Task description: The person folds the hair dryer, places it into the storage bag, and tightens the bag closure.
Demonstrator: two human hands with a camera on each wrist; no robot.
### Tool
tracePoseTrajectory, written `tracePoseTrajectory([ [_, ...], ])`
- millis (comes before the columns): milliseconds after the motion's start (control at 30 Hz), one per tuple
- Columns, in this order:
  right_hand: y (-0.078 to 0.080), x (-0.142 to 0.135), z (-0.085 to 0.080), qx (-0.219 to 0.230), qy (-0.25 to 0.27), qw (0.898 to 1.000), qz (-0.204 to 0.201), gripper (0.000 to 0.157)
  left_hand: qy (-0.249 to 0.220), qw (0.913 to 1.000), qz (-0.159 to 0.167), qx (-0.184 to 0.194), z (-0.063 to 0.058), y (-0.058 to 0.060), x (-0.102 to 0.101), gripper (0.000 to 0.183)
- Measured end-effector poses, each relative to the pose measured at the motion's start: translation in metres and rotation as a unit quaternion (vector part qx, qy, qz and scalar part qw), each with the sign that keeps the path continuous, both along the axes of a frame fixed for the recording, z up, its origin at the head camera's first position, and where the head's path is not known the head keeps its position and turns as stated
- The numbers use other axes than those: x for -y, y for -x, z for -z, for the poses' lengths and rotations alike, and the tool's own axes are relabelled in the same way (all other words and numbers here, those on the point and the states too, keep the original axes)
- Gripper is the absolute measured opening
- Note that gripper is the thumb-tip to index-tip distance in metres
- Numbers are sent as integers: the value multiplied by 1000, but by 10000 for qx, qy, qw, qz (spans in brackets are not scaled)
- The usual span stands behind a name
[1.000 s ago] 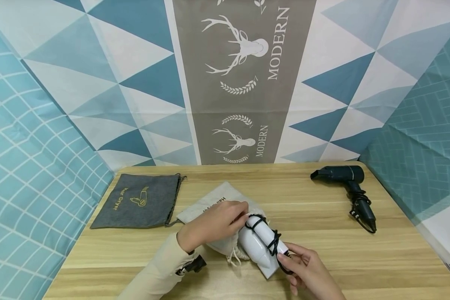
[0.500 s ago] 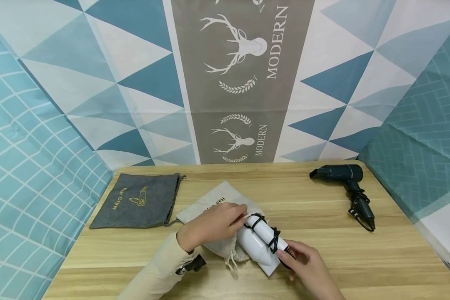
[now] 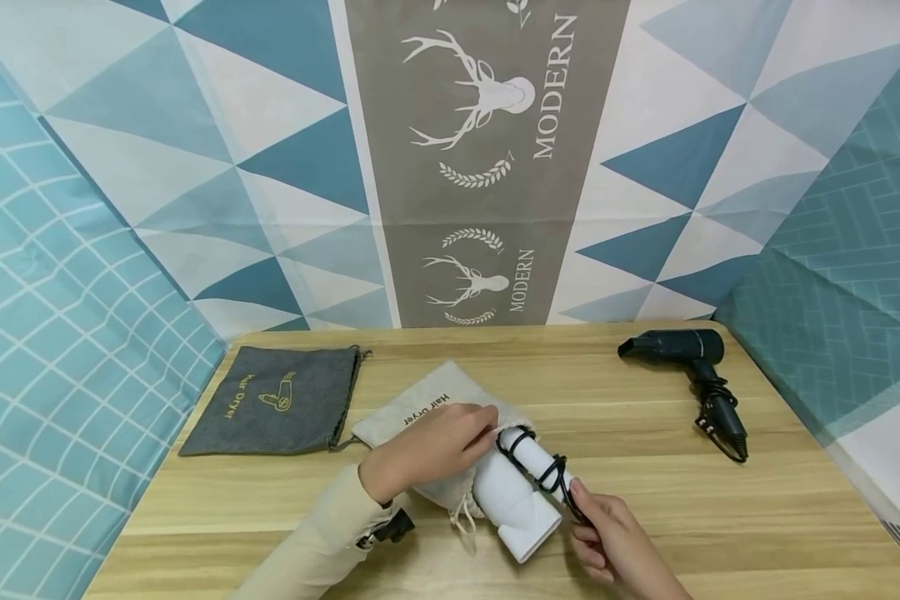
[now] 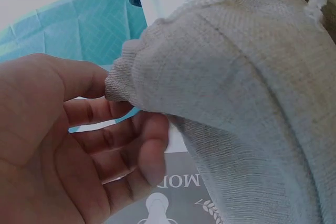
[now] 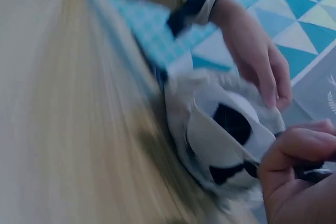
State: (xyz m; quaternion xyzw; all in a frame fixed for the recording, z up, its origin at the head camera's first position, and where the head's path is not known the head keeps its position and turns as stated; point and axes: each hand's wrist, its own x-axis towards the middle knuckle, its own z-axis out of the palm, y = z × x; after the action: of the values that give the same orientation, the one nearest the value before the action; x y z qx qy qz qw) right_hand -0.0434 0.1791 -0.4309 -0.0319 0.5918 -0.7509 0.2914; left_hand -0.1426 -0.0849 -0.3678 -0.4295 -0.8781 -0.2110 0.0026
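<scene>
A white hair dryer lies partly inside a beige drawstring bag, its flat nozzle and handle sticking out toward the front right. Black cord is wound round the handle. My left hand pinches the bag's rim between thumb and index finger; in the left wrist view the pinched cloth shows clearly. At the handle's lower end my right hand grips the tip and the cord there. The right wrist view is blurred, with the dryer seen nozzle-on in the bag's mouth. The dryer's rear end is hidden in the bag.
A dark grey drawstring bag lies flat at the table's left. Toward the back right lies a black hair dryer with its cord wrapped round the handle. Patterned panels stand behind the wooden table and on both sides.
The white hair dryer has turned over somewhat, so its nozzle now shows broader. My right hand has turned with the handle's end. The left hand stays at the bag's rim.
</scene>
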Motion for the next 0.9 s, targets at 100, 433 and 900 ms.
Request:
tracePoseTrajectory([
  [100, -1, 2, 4, 488, 1063, 9931, -65, 41, -50, 9999, -22, -153, 0, -1, -2, 21],
  [433, -4, 8, 8, 265, 2468, 9679, -394, 44, 199, 9955, -140, -914, -1, -13, -10, 11],
  [900, -11, 15, 7, 134, 2717, 9623, -73, 43, -925, 9643, 386, -2450, 5, -26, -30, 8],
])
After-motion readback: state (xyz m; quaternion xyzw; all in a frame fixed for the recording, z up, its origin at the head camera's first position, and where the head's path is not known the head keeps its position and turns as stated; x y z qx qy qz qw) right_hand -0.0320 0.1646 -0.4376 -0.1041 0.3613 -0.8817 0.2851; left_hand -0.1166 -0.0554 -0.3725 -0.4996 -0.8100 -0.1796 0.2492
